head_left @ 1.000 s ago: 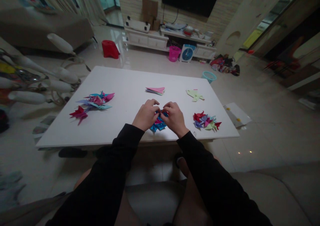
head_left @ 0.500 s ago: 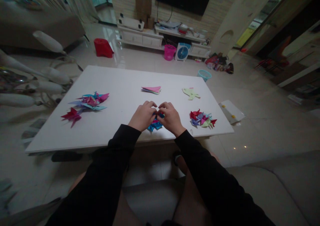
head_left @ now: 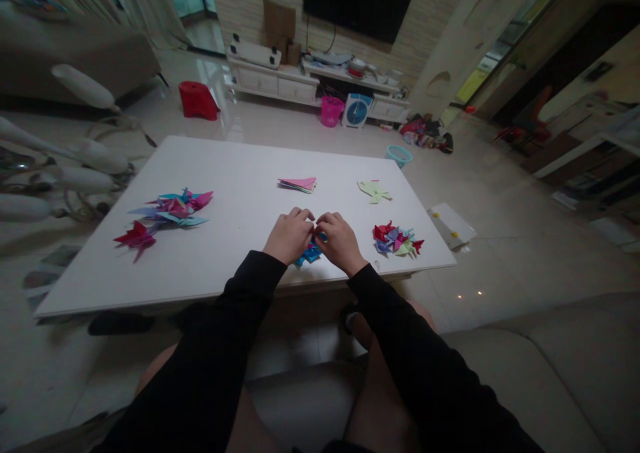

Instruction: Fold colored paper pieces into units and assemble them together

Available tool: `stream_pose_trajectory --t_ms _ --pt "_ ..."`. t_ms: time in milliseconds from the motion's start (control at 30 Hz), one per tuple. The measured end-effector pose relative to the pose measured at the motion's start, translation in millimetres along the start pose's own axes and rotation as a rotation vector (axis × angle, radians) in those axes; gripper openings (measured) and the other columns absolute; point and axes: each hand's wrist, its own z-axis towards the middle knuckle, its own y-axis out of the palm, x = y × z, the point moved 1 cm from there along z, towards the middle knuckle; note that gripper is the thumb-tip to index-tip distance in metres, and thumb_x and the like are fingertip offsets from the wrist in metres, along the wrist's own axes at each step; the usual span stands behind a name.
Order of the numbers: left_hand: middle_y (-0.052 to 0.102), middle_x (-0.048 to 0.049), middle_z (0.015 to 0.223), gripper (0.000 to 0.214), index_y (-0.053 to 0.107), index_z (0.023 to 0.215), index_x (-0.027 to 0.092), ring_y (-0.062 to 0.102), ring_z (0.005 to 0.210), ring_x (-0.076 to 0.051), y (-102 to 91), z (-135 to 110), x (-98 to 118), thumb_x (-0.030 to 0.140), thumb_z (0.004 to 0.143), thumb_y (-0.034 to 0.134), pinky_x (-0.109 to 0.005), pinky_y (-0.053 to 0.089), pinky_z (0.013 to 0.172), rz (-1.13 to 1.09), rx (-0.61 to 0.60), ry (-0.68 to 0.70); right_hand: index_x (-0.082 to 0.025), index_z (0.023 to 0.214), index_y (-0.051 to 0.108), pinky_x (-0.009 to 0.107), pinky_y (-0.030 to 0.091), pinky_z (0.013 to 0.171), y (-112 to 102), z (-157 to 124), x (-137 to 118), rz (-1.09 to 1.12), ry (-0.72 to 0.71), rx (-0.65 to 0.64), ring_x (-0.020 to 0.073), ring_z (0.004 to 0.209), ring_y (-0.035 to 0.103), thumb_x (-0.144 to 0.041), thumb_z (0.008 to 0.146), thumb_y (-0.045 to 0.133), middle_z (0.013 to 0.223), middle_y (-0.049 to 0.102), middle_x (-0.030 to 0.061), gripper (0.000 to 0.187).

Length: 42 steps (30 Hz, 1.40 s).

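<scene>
My left hand (head_left: 289, 237) and my right hand (head_left: 339, 242) are side by side near the front edge of the white table (head_left: 235, 193). Both have curled fingers pinching a small piece of folded paper, blue with some pink (head_left: 311, 252), which rests on the table and is mostly hidden under the hands. Right of my right hand lies a small pile of folded paper shapes in red, purple and green (head_left: 397, 239). A flat stack of pink folded sheets (head_left: 299, 184) sits beyond my hands.
A larger pile of folded shapes (head_left: 173, 207) and a red one (head_left: 134, 237) lie at the table's left. A pale green folded shape (head_left: 373, 190) is at the right rear. White lamp arms (head_left: 75, 163) reach in from the left. A white box (head_left: 451, 224) lies on the floor.
The view has drifted a little, so the table appears shifted. My hands stay together on the blue paper, with fingers slightly closer over it.
</scene>
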Motion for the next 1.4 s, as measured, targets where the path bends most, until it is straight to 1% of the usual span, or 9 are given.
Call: stream_pose_trajectory --t_ms 200,300,433,567,700,833,1033,1167,1400 --pt "0.069 -0.0098 0.124 0.014 0.072 0.086 0.02 0.054 0.119 -0.031 10.4 7.0 16.5 0.017 0.092 0.06 -0.045 0.047 0.089 -0.029 -0.061 0.058 -0.022 0.076 0.068 0.037 0.049 0.086 -9.2 -15.4 12.3 0.059 0.063 0.016 0.0235 0.097 0.056 -0.015 0.083 0.071 0.097 0.066 0.0061 0.01" --pt "0.066 -0.0091 0.131 0.015 0.071 0.093 0.02 0.054 0.123 -0.03 14.8 13.9 25.5 0.018 0.094 0.056 -0.045 0.049 0.094 -0.127 -0.016 0.059 -0.021 0.073 0.069 0.036 0.047 0.084 -22.1 -22.1 31.1 0.007 0.142 0.01 0.0228 0.094 0.056 -0.018 0.084 0.071 0.091 0.065 0.0055 0.011" --pt "0.063 -0.0102 0.127 0.022 0.067 0.11 0.019 0.056 0.12 -0.026 16.9 21.6 31.3 0.016 0.093 0.053 -0.044 0.05 0.1 -0.269 0.126 -0.006 -0.02 0.076 0.075 0.035 0.046 0.084 -59.6 -27.0 85.8 -0.162 0.341 0.054 0.0232 0.093 0.057 -0.024 0.083 0.069 0.089 0.065 0.0066 0.01" --pt "0.061 -0.0102 0.118 0.021 0.064 0.108 0.018 0.057 0.115 -0.025 18.8 23.6 28.6 0.013 0.089 0.055 -0.044 0.05 0.102 -0.323 0.175 -0.037 -0.017 0.081 0.079 0.03 0.046 0.077 -92.5 -35.6 158.4 -0.268 0.622 0.061 0.0219 0.088 0.062 -0.025 0.077 0.067 0.093 0.072 0.0088 0.015" --pt "0.06 -0.009 0.115 0.021 0.063 0.105 0.019 0.056 0.113 -0.025 21.2 22.3 23.9 0.012 0.087 0.056 -0.043 0.049 0.103 -0.336 0.182 -0.034 -0.014 0.089 0.081 0.026 0.044 0.067 -92.7 -47.0 211.9 -0.212 0.879 -0.047 0.0192 0.078 0.067 -0.024 0.077 0.067 0.082 0.077 0.0096 0.021" --pt "0.06 -0.0094 0.112 0.02 0.062 0.104 0.018 0.056 0.111 -0.025 20.3 19.8 19.8 0.011 0.086 0.056 -0.043 0.049 0.103 -0.34 0.181 -0.036 -0.012 0.088 0.082 0.024 0.045 0.066 -75.5 -45.4 237.3 -0.209 0.912 -0.083 0.0193 0.077 0.07 -0.023 0.075 0.068 0.079 0.078 0.0113 0.021" --pt "0.06 -0.0098 0.112 0.018 0.062 0.103 0.017 0.056 0.111 -0.025 13.5 17.8 14.3 0.011 0.088 0.054 -0.044 0.048 0.103 -0.331 0.163 -0.063 -0.012 0.086 0.082 0.023 0.047 0.067 -58.0 -25.2 253.1 -0.218 0.867 -0.11 0.0198 0.078 0.071 -0.02 0.074 0.068 0.081 0.079 0.0118 0.02" --pt "0.06 -0.0093 0.112 0.017 0.062 0.104 0.018 0.056 0.111 -0.025 6.9 17.9 7.2 0.013 0.088 0.056 -0.044 0.049 0.102 -0.314 0.159 -0.105 -0.011 0.086 0.082 0.022 0.045 0.064 -52.5 -11.4 247.6 -0.187 0.807 -0.142 0.018 0.075 0.07 -0.02 0.075 0.068 0.079 0.078 0.0098 0.019" --pt "0.062 -0.0095 0.111 0.016 0.063 0.1 0.018 0.058 0.11 -0.025 -7.2 15.2 -11.8 0.012 0.087 0.055 -0.045 0.048 0.105 -0.285 0.245 -0.286 -0.014 0.081 0.08 0.021 0.041 0.063 -23.1 8.4 174.7 -0.035 0.474 -0.301 0.0139 0.07 0.065 -0.018 0.077 0.068 0.075 0.076 0.0048 0.013"
